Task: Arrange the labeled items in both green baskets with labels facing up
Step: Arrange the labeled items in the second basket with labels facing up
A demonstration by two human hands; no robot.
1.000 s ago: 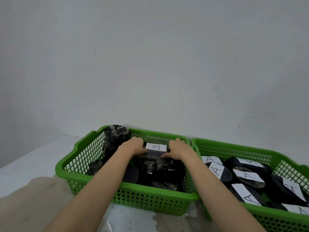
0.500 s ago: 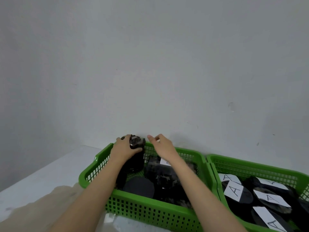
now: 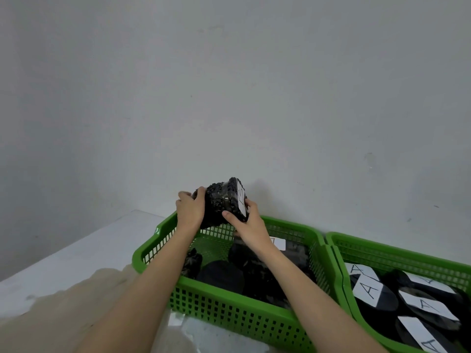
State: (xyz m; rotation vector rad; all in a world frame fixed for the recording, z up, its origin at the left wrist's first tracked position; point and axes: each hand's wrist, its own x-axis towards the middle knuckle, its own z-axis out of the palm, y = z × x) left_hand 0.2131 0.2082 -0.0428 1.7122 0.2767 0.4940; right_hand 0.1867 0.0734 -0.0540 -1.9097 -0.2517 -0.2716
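Note:
Both hands hold a black packet [image 3: 222, 203] of dark beads in clear wrap, raised above the far left corner of the left green basket [image 3: 229, 314]. My left hand [image 3: 190, 211] grips its left side and my right hand [image 3: 246, 221] its lower right. The packet's white label [image 3: 241, 202], marked B, faces right. Inside this basket lie more dark packets, one showing a white label [image 3: 279, 243] behind my right wrist. The right green basket [image 3: 397, 256] holds several dark packets with A labels [image 3: 367, 286] facing up.
The baskets stand side by side on a white table [image 3: 76, 258] against a pale wall. A beige cloth [image 3: 58, 317] and a sheet of clear plastic [image 3: 193, 332] lie at the front of the table.
My left hand has lifted the black packet out of the basket's far left corner. My right hand left the packet with the label and now grips the raised one too.

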